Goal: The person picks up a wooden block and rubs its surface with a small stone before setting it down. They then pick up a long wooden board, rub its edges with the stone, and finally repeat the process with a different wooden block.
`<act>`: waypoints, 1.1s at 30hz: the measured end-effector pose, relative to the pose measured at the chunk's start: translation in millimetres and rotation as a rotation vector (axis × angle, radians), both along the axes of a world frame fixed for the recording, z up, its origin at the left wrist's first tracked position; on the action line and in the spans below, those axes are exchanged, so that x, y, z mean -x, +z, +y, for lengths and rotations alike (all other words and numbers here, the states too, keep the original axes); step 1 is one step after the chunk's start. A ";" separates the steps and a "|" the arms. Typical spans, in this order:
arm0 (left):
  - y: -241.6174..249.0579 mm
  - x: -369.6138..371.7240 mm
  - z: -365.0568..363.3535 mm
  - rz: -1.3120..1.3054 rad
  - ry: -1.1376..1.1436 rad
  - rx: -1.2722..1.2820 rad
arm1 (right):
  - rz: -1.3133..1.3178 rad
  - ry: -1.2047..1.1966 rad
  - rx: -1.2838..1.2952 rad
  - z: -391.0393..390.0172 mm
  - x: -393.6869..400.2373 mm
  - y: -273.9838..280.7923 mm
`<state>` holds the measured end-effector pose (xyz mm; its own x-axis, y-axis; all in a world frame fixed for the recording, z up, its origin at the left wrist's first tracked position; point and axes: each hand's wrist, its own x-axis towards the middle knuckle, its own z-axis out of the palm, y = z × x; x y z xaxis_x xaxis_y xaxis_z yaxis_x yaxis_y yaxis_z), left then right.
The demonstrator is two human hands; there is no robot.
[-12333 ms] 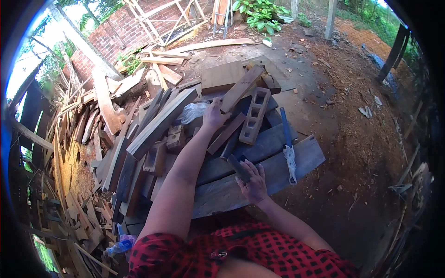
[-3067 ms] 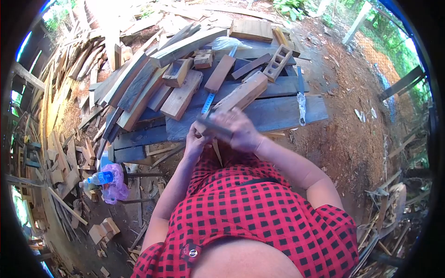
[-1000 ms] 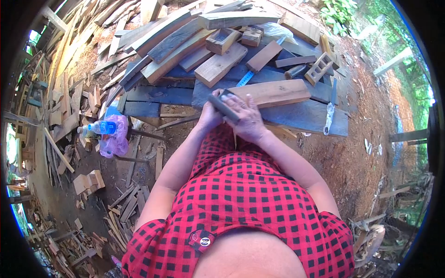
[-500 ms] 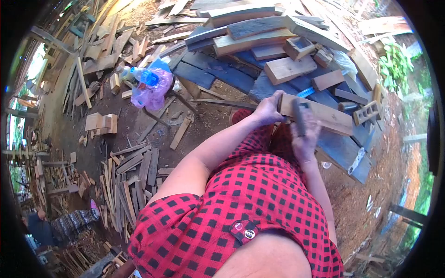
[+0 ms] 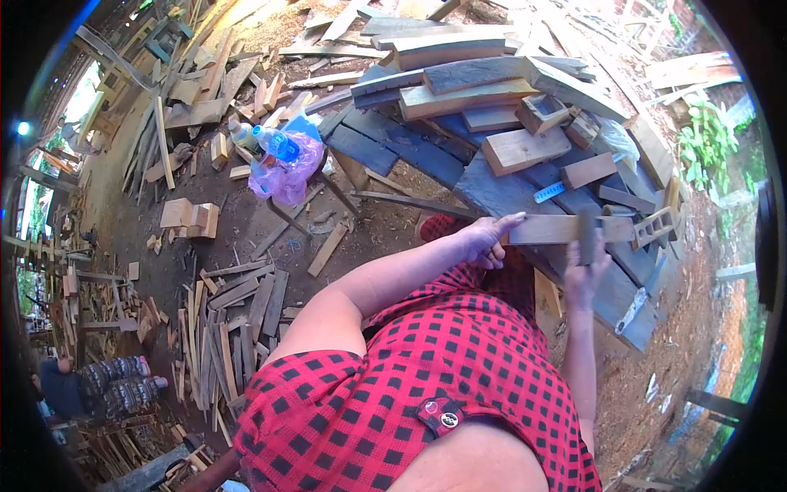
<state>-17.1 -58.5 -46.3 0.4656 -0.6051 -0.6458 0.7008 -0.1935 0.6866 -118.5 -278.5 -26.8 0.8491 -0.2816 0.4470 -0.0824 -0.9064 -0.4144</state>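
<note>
A pale wooden block [image 5: 541, 230] lies lengthwise over the near part of the dark plank bench [image 5: 607, 289]. My left hand [image 5: 485, 242] grips its left end, thumb along the top and fingers curled below. Across the block's right half, my right hand [image 5: 587, 271] is closed on a dark, narrow, flat-sided block [image 5: 587, 230], blurred by motion; its exact kind I cannot tell. Just past the right end sits a small wooden frame with openings [image 5: 654, 227]. A blue-marked strip [image 5: 549, 193] lies on the bench behind the block.
Thick wooden pieces [image 5: 467, 98] are stacked at the back of the bench. Left of it, a stool holds a pink plastic bag [image 5: 287, 174] and a blue-capped bottle [image 5: 279, 146]. Scrap strips [image 5: 238, 312] cover the ground at left. Another person [image 5: 98, 389] is at lower left.
My right hand has slid the dark block rightward along the wooden block. The wooden block has turned from slanting to nearly level, and my left hand sits lower at its end.
</note>
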 end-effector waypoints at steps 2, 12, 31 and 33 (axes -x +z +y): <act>-14.8 -1.5 0.2 -0.008 -0.008 0.013 | 0.100 0.259 0.011 53.0 4.6 12.2; -9.5 -3.4 -3.0 0.091 0.037 0.007 | -0.012 -0.168 -0.103 -97.3 -9.4 -22.3; -10.7 -0.7 -3.9 0.208 0.052 0.029 | -0.004 -0.229 -0.354 -122.8 1.6 -5.7; -5.5 -0.7 -3.6 0.277 0.046 0.066 | 0.071 -0.363 -0.255 -124.7 11.5 -14.1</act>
